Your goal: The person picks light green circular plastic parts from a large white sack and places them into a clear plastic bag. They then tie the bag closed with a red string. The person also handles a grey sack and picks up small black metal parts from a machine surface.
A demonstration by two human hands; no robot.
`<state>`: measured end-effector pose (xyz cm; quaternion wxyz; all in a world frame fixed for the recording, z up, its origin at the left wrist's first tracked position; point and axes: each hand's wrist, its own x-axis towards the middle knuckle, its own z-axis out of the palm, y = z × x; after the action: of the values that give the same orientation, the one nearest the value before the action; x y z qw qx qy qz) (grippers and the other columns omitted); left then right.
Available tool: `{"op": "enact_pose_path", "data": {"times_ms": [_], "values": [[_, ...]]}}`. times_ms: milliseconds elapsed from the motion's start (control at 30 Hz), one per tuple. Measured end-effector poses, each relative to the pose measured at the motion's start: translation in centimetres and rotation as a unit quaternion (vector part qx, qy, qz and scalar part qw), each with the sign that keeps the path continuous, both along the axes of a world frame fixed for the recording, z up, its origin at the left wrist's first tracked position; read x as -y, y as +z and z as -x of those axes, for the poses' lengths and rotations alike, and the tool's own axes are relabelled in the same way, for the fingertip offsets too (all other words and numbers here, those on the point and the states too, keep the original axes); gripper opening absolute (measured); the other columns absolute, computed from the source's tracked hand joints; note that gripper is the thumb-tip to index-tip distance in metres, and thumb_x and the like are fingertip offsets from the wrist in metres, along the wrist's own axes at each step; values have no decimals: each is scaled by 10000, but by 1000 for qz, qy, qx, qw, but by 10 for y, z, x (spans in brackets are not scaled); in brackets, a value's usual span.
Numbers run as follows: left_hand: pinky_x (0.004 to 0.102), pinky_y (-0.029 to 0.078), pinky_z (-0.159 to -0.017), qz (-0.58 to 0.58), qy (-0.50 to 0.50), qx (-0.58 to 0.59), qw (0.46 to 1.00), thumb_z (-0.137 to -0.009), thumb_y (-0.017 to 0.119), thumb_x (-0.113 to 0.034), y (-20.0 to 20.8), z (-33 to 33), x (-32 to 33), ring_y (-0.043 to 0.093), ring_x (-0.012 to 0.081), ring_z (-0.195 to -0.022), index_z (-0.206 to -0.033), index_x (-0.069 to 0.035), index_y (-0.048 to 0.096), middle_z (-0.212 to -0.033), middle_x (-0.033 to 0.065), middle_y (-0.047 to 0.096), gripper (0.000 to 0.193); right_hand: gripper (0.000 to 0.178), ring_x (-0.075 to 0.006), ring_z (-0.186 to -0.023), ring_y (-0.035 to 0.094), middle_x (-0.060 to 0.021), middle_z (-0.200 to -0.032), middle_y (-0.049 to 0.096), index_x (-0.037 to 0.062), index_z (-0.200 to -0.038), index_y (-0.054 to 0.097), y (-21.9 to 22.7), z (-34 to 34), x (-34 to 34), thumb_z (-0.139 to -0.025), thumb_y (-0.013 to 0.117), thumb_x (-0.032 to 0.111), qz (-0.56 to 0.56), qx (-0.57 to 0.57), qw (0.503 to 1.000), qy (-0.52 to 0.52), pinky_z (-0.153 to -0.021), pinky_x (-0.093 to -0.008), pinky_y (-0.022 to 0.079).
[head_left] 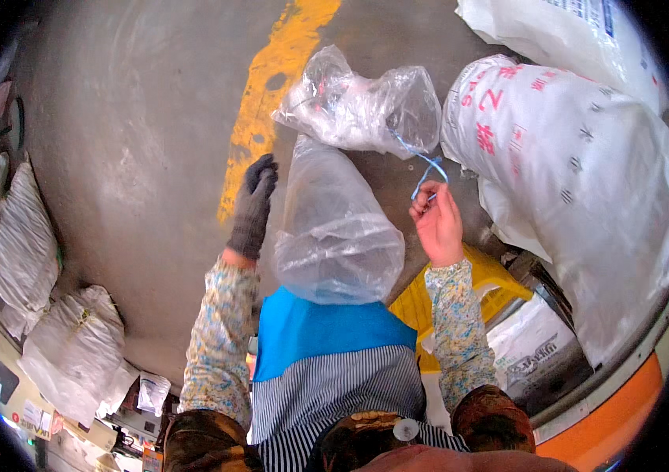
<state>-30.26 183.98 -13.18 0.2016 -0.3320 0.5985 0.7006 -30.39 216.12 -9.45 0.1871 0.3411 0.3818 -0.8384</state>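
My left hand, in a dark grey knit glove, hovers beside a large clear plastic bag with its fingers stretched forward and nothing visible in them. The bag lies puffed out in front of my blue and striped apron. Bare and palm up, my right hand is closed at the fingertips on a thin blue plastic string. That string runs up to a crumpled clear bag just beyond the large one. Reddish contents show faintly through the crumpled bag's far left part.
Big white sacks fill the right side, above a yellow plastic crate and a white printed package. More white woven sacks stand at the left. A yellow painted line crosses the grey floor.
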Motion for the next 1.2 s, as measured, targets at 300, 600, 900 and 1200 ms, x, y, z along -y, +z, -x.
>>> {"op": "enact_pose_path", "data": {"times_ms": [300,600,900,1200], "values": [[354,455,-928,92,-307,-170,932,-866,530,-22,211,-67,-70,560,270,-1090,-1191,-36,579,-1178,172,567,329,159,-203,-734,546,-47,-755,577,77,-833,605,182,-49,68,-825,624,234,-623,-376,462,507,-623,-338,446],[269,445,-677,-236,120,70,962,-1002,411,-326,218,-126,-3,508,150,-768,-1132,-73,502,-904,45,559,299,171,-264,-776,563,-88,-778,612,69,-891,637,187,-142,25,-841,594,226,-450,-199,638,592,-688,-385,458],[220,316,-483,-231,247,107,935,-996,435,-277,193,-155,29,396,73,-554,-1270,-32,479,-631,-43,386,370,281,-93,-643,491,3,-672,511,35,-895,614,139,-154,-14,-965,495,279,-147,148,890,406,-595,-249,415],[259,423,-823,477,190,-87,854,-956,521,-206,194,-173,188,504,114,-924,-1208,-14,551,-1139,66,559,318,337,-356,-1016,558,-165,-1088,572,45,-1144,565,45,-32,-42,-887,582,263,-638,-132,600,464,-861,-429,453]]}}
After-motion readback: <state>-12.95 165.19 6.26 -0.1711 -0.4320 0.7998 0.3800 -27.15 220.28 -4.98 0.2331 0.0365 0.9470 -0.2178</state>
